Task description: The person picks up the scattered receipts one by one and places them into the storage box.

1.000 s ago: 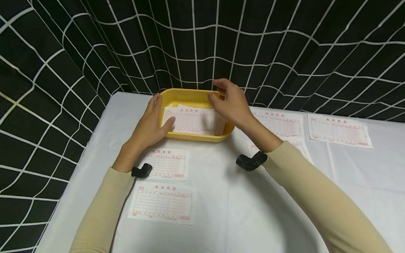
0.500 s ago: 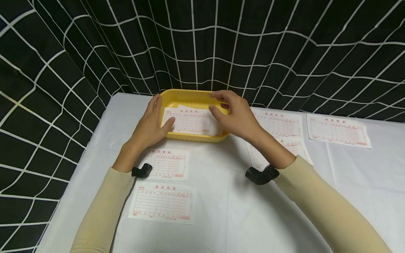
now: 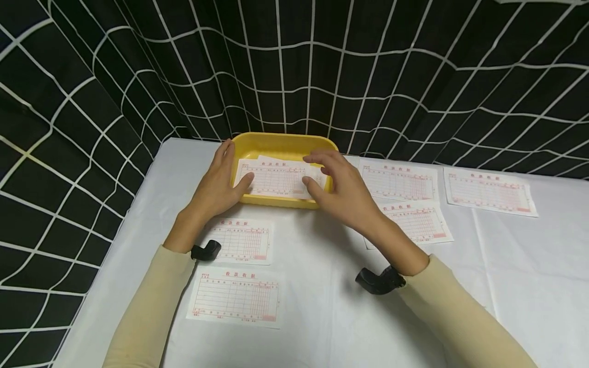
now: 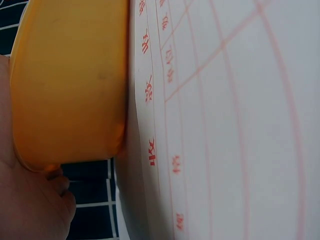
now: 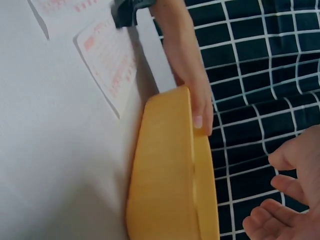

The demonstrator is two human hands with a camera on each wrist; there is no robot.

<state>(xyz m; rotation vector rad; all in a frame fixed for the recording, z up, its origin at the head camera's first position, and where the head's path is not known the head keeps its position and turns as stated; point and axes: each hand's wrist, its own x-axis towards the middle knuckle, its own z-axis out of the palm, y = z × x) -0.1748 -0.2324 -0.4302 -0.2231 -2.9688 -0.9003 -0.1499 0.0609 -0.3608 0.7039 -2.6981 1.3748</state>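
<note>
A yellow plastic tray [image 3: 276, 202] stands at the back of the white-covered table, with red-printed receipt slips [image 3: 269, 179] lying in it. My left hand [image 3: 216, 181] holds the tray's left end, thumb over the rim on the inside and fingers along the outside. In the left wrist view that hand [image 4: 35, 200] is at the tray's rim. Above the tray's right end hovers my right hand [image 3: 342, 189], its fingers loosely bent with nothing between them. The right wrist view shows this hand [image 5: 290, 190] raised above the tray's rim [image 5: 192, 165].
Two receipt slips lie in front of the tray on the left, an upper one [image 3: 244, 243] and a lower one [image 3: 234, 297]. Others lie to the right: one at the back [image 3: 400, 181], one nearer [image 3: 411, 222], one farther right [image 3: 490, 191]. A black white-gridded curtain [image 3: 294, 66] hangs close behind.
My right hand has come down and toward me, from the tray's back right rim to over the slips at its right end. The left hand stays on the tray's left end.
</note>
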